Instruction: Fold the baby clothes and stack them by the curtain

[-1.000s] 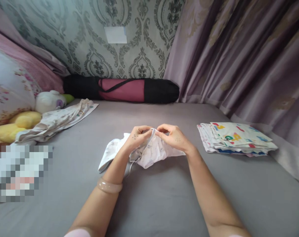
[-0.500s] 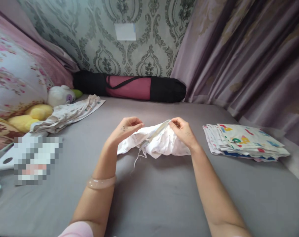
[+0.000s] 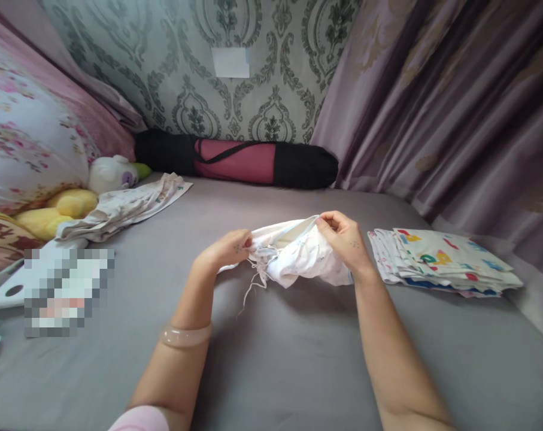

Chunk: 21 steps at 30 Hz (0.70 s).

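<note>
A white printed cloth garment [image 3: 298,257] lies bunched on the grey sheet [image 3: 271,371], with thin white strings trailing from its near side. My right hand [image 3: 343,236] pinches its upper edge and holds that edge raised, so the cloth opens a little. On the other side, my left hand [image 3: 230,251] is closed on the garment's left part, beside the strings. The left fingertips are partly hidden by the hand itself.
A stack of folded printed cloths [image 3: 451,257] sits at right. Rumpled cloth [image 3: 127,206], a yellow plush [image 3: 60,215], a white plush [image 3: 112,173] and a white plastic piece [image 3: 11,293] are at left. A black-and-pink long bag [image 3: 235,161] lies along the wall.
My left hand has come down and right, from above the cloth to gripping it. My right hand has moved slightly right, pulling the raised edge along.
</note>
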{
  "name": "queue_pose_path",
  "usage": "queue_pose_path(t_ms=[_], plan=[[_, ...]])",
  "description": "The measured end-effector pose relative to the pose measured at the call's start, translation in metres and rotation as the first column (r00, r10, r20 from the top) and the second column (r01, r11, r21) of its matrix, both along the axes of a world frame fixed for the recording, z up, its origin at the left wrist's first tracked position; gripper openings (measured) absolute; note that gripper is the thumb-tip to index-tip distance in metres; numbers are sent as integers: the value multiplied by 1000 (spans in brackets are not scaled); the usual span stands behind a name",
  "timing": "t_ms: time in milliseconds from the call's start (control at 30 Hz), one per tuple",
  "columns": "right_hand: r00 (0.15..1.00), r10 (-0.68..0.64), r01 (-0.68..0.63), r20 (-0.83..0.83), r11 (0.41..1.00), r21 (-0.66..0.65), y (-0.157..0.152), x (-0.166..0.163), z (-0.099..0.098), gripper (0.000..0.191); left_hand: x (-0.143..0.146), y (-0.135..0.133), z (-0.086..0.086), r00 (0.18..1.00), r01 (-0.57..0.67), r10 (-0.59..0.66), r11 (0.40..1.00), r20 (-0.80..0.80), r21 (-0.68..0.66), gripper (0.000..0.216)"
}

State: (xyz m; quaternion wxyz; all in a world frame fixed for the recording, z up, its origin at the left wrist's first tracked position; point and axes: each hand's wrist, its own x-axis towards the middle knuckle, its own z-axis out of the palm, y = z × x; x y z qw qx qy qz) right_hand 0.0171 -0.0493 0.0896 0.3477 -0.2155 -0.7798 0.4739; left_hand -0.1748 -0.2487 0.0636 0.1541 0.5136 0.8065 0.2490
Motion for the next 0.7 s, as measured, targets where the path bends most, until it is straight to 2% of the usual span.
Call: queue_pose_path(t_ms=[67,133,233,300,367,433,567,700], plan=[[1000,24,-24,2,999,-21,-1,7,9,30,-5,-6,8,996,-34,31,999,80,35,9],[998,65,-64,16,997,-43,-3,17,20,31,-8,-16,20,968,-63,30,990,251,123,10],[991,123,-118,54,990,-83,-4,34,36,33,-9,-32,40,857,-164,-12,941,515,295,14],[982,168,-156,91,979,-130,-2,40,39,34,-9,-39,46,809,-241,-9,906,587,347,16],[966,219,-194,135,965,-178,3,40,34,35,-10,-39,45,795,-254,-7,904,607,343,15],[949,255,-215,188,954,-208,9,34,23,37,-11,-35,38,804,-214,-18,924,594,318,18],[917,280,-219,284,948,-230,18,21,2,41,-12,-22,21,859,-134,-9,961,513,240,38],[902,306,-235,305,939,-249,20,21,-1,40,-10,-16,16,804,-122,-24,971,594,204,48]])
